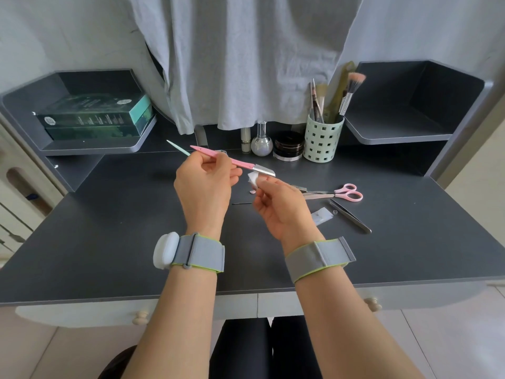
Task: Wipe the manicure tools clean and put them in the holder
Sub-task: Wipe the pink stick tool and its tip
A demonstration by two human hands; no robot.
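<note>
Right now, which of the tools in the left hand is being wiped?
The pink razor: its metal blade meets the white pad in the right hand. The mint tool, also in the left hand, points away.

Dark grey counter (123, 242) here: pink scissors (347, 192) beside tweezers (351, 216) on the right, a small clear packet (322, 216) just left of the tweezers. Along the back sit a green holder (322, 142) of brushes, a black jar (289, 146) and a round bottle (261, 142).
</note>
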